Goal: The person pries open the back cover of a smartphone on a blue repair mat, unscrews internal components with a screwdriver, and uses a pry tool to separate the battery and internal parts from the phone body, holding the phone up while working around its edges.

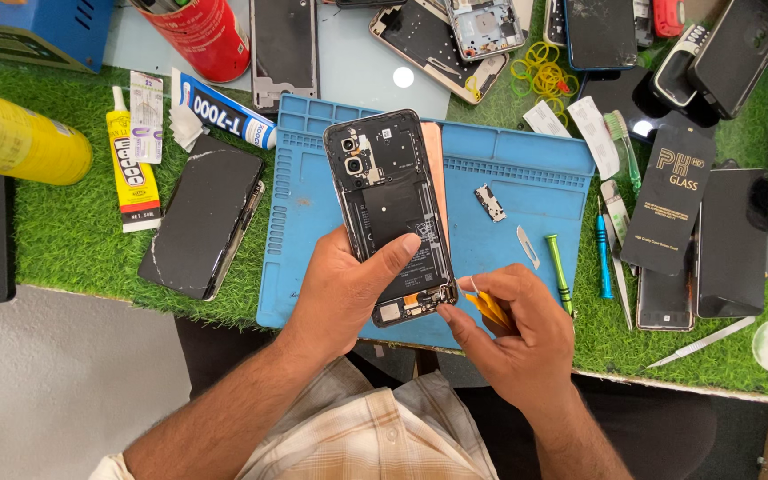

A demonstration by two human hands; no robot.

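A blue repair mat (526,191) lies on green artificial grass. Above it the left hand (348,293) grips an opened phone (393,213), its back cover already off and inner parts exposed. The right hand (513,333), closed on yellow picks (489,308), touches the phone's lower corner; the disassembly seems only partly done.

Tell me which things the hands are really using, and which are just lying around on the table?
In use:
left hand, holding the opened phone
right hand, with a yellow pry tool at the phone's bottom edge
blue work mat underneath

Lying about:
green screwdriver
glue tubes
cracked phone
yellow rubber bands
red can
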